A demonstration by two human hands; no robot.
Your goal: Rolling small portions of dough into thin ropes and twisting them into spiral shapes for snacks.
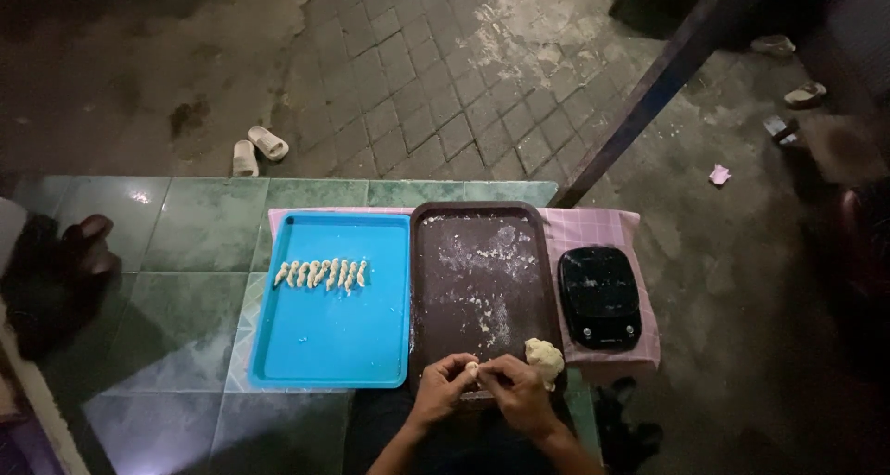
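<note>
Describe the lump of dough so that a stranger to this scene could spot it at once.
Find the dark brown tray dusted with flour, right of the blue tray. At its near right corner, beside the right hand, sits the lump of dough. It is one pale, rough mass, unlike the thin twisted pieces lined up on the blue tray.

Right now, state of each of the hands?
Left hand: fingers pinched shut on a small dough piece.
Right hand: closed on the same small dough piece, beside the dough lump on the brown tray.
</note>
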